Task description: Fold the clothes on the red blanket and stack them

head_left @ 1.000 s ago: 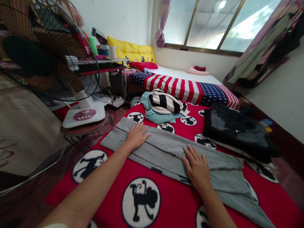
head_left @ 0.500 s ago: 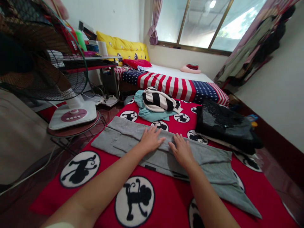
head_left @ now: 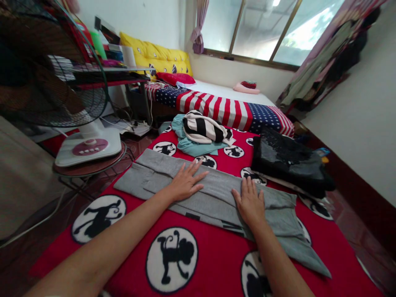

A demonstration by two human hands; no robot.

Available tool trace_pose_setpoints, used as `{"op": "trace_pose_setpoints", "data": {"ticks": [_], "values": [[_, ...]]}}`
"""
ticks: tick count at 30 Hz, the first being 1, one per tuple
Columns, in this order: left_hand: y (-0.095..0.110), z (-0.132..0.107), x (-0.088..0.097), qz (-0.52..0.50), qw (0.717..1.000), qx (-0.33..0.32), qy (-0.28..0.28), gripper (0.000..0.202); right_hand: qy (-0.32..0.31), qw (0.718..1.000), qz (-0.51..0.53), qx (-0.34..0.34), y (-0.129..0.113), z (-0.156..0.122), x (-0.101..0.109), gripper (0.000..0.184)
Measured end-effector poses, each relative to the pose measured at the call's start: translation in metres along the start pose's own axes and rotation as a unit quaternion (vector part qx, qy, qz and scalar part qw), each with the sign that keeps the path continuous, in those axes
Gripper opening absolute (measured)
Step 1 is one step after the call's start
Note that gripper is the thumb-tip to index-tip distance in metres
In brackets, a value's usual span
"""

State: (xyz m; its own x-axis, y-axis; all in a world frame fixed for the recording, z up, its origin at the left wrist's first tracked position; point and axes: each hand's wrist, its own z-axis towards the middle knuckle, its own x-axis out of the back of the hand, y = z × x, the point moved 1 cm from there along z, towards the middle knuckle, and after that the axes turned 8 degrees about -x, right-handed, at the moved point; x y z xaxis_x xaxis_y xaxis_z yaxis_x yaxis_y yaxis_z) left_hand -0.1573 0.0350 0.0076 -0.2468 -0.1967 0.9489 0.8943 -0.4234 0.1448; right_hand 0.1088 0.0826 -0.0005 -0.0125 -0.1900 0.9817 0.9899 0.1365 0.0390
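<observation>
A grey garment (head_left: 213, 198), folded lengthwise into a long strip, lies across the red blanket (head_left: 130, 255) with its white circles and black monkey figures. Dark print marks show along its near edge, and its right end flares toward me. My left hand (head_left: 185, 181) rests flat on the strip left of centre, fingers spread. Farther right, my right hand (head_left: 251, 202) presses flat on the same cloth with fingers stretched out. Neither hand grips anything.
Beyond the strip sit a teal cloth (head_left: 182, 138) and a striped cloth (head_left: 204, 128) in a heap. A stack of dark folded clothes (head_left: 287, 161) lies at the right. A fan (head_left: 89, 142) stands on a stool at the left; a bed (head_left: 222, 105) is behind.
My hands have moved apart along the grey garment, the left sliding left and the right sliding right. The whole view has shifted slightly.
</observation>
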Motion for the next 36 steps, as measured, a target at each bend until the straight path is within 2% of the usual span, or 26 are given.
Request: {"op": "trace_pose_setpoints", "data": {"ticks": [3,8,12,21,27,33,36], "values": [[0.003,-0.011,-0.001,-0.009,1.000,-0.010,-0.006,0.059,0.012,1.000,-0.007,-0.001,0.004,-0.007,-0.002,0.061],[-0.010,-0.031,0.004,0.025,0.996,0.081,0.018,0.060,0.016,1.000,-0.020,0.009,0.026,-0.014,-0.010,0.061],[-0.024,-0.048,0.011,0.054,0.989,0.137,0.029,0.059,0.028,0.999,-0.039,0.023,0.033,-0.018,-0.011,0.061],[-0.051,-0.085,0.024,0.095,0.970,0.221,0.031,0.060,0.025,0.998,-0.058,0.018,0.031,-0.019,-0.011,0.060],[-0.069,-0.097,0.031,0.104,0.963,0.247,-0.004,0.062,0.020,0.999,-0.028,0.012,0.031,-0.019,-0.013,0.058],[-0.092,-0.108,0.033,0.110,0.957,0.267,-0.027,0.058,-0.002,0.999,0.027,-0.031,0.021,-0.023,0.001,0.056],[-0.098,-0.104,0.033,0.092,0.955,0.281,-0.019,0.053,-0.010,0.997,0.059,-0.042,0.018,-0.024,0.007,0.055]]}}
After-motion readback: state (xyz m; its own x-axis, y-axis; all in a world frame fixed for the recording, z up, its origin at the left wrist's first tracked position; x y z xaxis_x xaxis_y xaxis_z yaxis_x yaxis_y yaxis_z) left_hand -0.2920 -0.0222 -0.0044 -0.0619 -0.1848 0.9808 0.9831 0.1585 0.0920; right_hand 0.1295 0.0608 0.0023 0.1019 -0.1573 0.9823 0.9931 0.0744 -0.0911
